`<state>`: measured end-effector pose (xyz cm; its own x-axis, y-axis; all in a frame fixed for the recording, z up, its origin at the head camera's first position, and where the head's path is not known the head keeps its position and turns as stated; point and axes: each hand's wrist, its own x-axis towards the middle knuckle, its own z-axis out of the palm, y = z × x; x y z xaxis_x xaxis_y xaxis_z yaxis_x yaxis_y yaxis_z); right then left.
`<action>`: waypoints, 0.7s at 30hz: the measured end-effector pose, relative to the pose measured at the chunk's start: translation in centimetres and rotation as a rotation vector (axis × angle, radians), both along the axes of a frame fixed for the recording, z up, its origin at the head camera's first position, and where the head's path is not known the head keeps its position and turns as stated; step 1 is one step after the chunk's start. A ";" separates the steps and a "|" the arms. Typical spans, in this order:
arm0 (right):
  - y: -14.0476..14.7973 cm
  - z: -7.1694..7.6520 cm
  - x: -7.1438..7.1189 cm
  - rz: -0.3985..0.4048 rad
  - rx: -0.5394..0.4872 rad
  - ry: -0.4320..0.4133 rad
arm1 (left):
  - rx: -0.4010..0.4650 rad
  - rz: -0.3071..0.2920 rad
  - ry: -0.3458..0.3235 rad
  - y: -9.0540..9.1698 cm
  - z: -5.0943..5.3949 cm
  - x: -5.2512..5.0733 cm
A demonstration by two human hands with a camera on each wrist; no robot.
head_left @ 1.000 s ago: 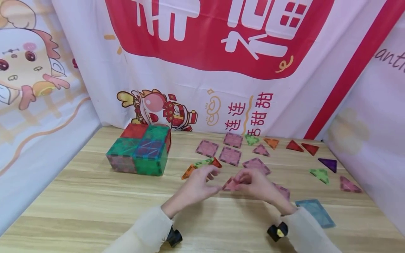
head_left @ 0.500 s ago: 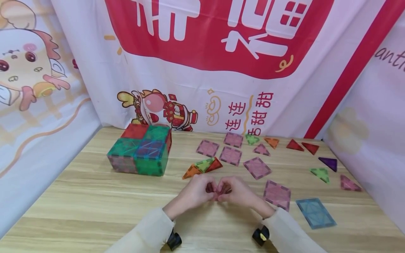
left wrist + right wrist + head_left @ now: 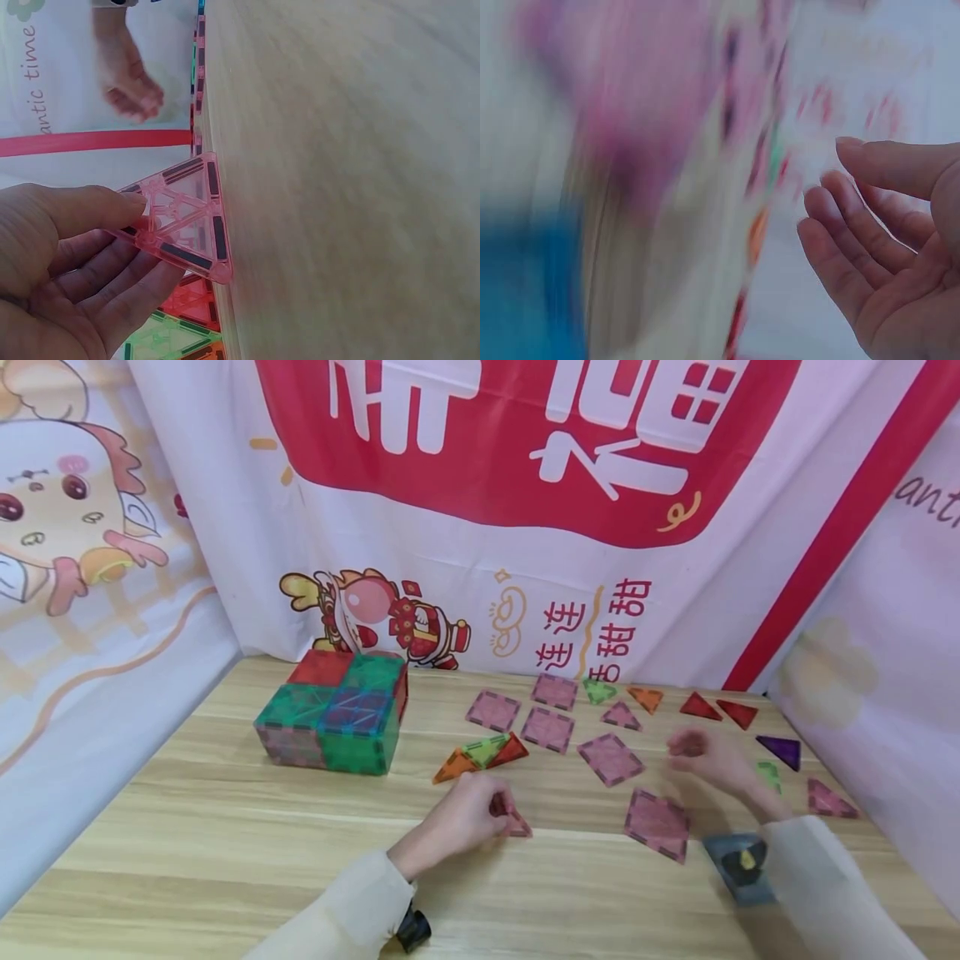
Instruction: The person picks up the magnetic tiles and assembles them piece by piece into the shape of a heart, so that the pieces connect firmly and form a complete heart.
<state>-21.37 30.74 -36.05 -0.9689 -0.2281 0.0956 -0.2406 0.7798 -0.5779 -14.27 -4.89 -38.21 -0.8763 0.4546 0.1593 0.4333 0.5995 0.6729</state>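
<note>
The left hand (image 3: 467, 810) clamps a pink triangle tile (image 3: 184, 214) near one corner, thumb on the near face, fingers behind. As I judge it, this grip leaves the edge facing the table (image 3: 225, 877) unobstructed. The tile is held on edge, low over the wood, just in front of an orange triangle (image 3: 454, 766), a green triangle (image 3: 483, 748) and a red triangle (image 3: 510, 752), joined edge to edge. I cannot tell whether it touches the surface. The right hand (image 3: 900, 232) carries nothing: thumb and fingertips stand apart above the right half of the table. Pink squares (image 3: 657, 822) lie flat and spaced, probably so each lifts singly. The box-shaped tile block (image 3: 360, 747) stands well apart at left, apparently to preserve working room.
</note>
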 end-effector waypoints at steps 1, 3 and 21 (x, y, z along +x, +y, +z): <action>1.6 -0.1 -0.4 -0.030 0.024 -0.019 | -0.001 0.001 0.002 0.0 0.0 0.0; 4.5 -0.5 -1.1 -0.069 0.066 -0.030 | -0.006 0.007 0.004 -0.1 -0.1 0.0; 14.7 -2.6 -2.7 -0.148 0.299 -0.298 | -0.003 0.011 0.004 0.0 0.1 0.1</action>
